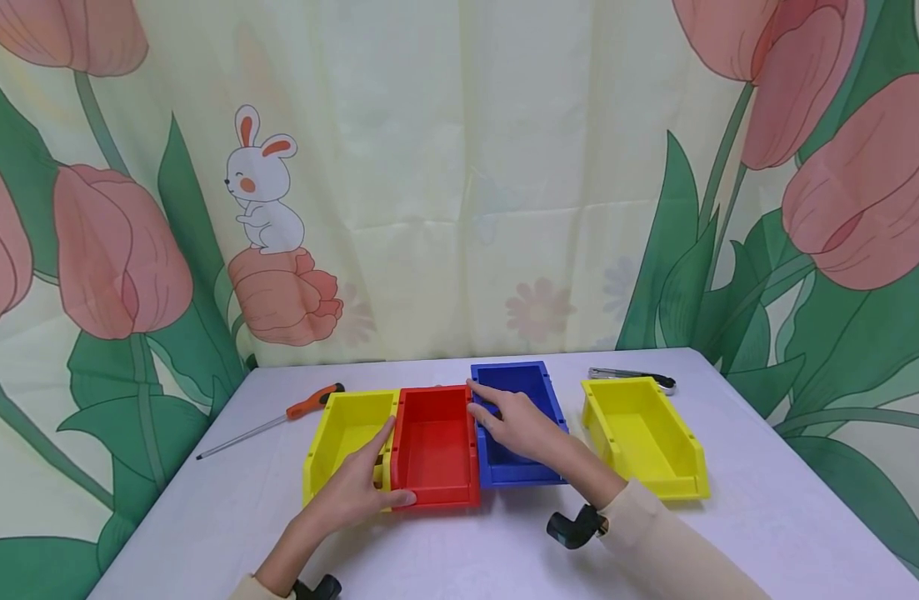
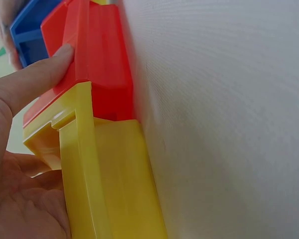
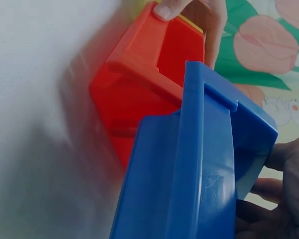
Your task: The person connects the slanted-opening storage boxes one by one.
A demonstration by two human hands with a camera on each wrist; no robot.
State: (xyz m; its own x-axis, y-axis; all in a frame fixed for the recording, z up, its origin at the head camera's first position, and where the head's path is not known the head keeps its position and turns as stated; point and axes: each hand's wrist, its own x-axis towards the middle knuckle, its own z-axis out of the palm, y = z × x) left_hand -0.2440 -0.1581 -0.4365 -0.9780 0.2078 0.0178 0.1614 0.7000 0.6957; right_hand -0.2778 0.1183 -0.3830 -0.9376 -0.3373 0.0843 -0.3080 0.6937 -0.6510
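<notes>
A yellow bin [image 1: 344,425] and a red bin [image 1: 437,454] stand side by side on the table. My left hand [image 1: 354,485] grips them where their walls meet: its thumb [image 2: 57,62] presses on the red bin's front rim, while the fingers reach into the yellow bin. Right of the red one is a blue bin [image 1: 522,477], set slightly farther back and a little askew. My right hand [image 1: 522,423] holds the blue bin by its left side, index finger and thumb along the rim, other fingers partly hidden inside. In the right wrist view the blue rim overlaps the red wall.
A second yellow bin [image 1: 646,433] stands to the right, apart from the blue one. Behind it lies a metal tongs-like tool [image 1: 627,374]. A screwdriver with an orange handle [image 1: 305,406] lies at the left. The white table [image 1: 459,558] ends at a printed curtain [image 1: 459,250].
</notes>
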